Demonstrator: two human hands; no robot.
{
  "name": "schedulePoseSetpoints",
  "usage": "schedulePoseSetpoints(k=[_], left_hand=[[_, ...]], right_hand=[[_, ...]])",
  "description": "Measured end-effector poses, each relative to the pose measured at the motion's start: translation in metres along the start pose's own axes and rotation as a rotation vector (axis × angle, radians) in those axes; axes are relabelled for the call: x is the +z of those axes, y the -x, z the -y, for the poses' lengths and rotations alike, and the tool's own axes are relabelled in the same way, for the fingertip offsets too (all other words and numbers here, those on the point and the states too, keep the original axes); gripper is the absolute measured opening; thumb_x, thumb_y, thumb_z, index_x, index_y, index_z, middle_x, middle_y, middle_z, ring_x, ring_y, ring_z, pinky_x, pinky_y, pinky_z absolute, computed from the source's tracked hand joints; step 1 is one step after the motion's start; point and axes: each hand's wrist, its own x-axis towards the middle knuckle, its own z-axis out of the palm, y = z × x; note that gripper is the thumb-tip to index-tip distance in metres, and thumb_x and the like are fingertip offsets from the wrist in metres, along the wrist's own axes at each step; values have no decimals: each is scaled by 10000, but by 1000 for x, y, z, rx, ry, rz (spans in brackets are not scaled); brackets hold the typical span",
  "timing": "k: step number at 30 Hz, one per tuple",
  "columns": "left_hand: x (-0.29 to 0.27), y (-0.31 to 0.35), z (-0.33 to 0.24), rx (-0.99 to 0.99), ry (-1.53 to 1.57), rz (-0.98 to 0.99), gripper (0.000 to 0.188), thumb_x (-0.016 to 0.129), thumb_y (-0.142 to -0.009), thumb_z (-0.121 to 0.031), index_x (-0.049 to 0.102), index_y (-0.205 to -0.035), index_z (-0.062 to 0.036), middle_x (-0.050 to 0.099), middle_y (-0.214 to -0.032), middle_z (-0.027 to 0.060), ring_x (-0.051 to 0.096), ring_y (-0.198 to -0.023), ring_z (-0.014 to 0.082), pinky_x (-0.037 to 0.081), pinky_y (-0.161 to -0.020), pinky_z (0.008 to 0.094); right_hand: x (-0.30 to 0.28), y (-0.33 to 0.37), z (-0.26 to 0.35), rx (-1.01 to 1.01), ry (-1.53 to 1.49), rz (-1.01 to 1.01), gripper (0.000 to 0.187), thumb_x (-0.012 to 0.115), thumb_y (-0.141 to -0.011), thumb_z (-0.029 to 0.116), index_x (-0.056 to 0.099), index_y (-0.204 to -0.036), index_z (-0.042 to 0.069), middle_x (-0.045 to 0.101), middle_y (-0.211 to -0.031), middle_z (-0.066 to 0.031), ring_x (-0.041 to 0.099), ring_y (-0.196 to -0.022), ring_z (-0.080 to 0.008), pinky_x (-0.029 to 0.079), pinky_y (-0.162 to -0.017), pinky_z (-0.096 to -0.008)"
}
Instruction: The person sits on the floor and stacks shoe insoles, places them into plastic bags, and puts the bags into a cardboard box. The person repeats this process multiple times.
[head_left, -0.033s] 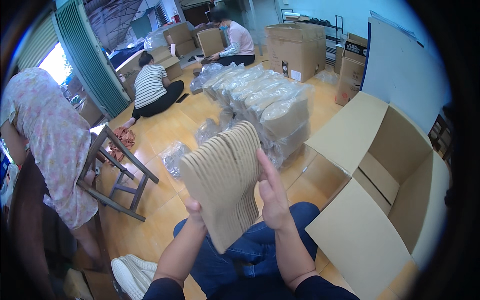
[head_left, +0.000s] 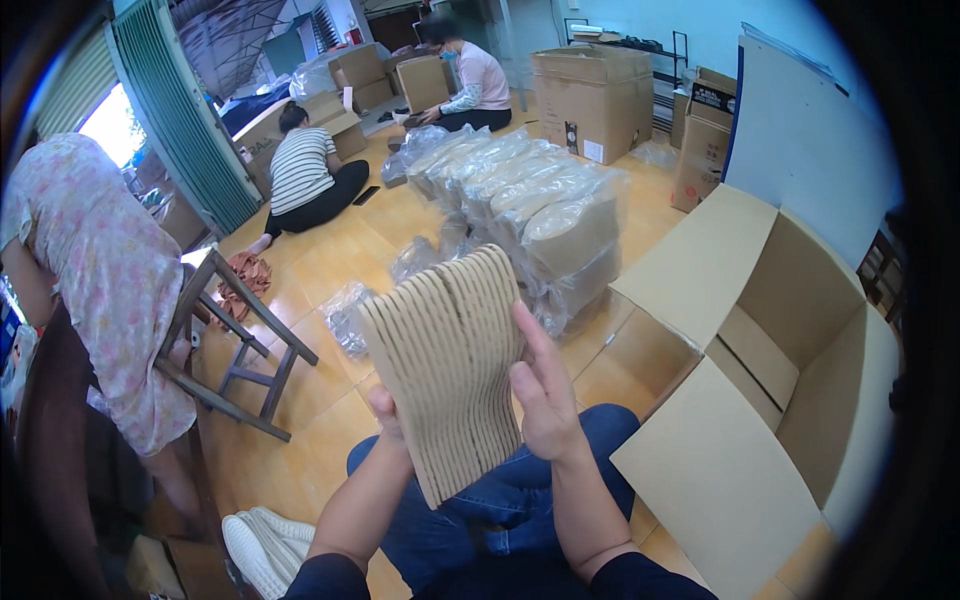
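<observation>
A thick stack of beige shoe insoles (head_left: 445,370) stands upright above my lap, its layered edges facing me. My left hand (head_left: 388,412) grips the stack's left side low down, the fingers mostly hidden behind it. On the other side my right hand (head_left: 545,390) presses against the stack's right edge, with thumb and fingers visible. Just beyond the stack, several bundles of similar insoles (head_left: 570,235) in clear plastic bags are piled in rows on the floor.
To my right lies an open cardboard box (head_left: 715,470) with its flaps spread. Crumpled clear plastic (head_left: 348,318) and a wooden stool (head_left: 250,375) are at left, beside a person in a floral garment (head_left: 110,280). White shoes (head_left: 265,550) sit near my left leg. Two people sit farther back among boxes.
The insole stack has turned slightly in my hands, so more of its layered edges shows and less of its flat left face. My hands have barely shifted.
</observation>
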Motion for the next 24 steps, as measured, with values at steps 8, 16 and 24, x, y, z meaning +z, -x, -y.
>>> schedulePoseSetpoints(k=[8,16,24], left_hand=[[-34,0,27,-28,291,-53,924,670,-725,-539,351,-1451,-66,463,-1405,153,479,-1266,318,457,-1005,475],[-26,1,26,-66,368,-49,788,565,-841,-616,435,-1413,-91,504,-1377,146,500,-1245,323,463,-992,495],[-10,3,38,-115,687,-99,627,504,-906,-527,527,-1331,-66,580,-1287,165,579,-1159,327,483,-967,494]], right_hand=[[-7,2,-10,-26,22,-10,553,498,-968,94,296,-1466,-38,329,-1514,-220,344,-1399,-299,249,-1142,-383],[3,-6,-15,21,-63,-92,562,487,-990,139,273,-1475,-46,414,-1456,-195,433,-1324,-255,300,-1111,-363],[8,-7,-21,316,-301,-263,490,471,-1010,140,336,-1436,-61,477,-1394,-160,479,-1258,-190,357,-1066,-321]])
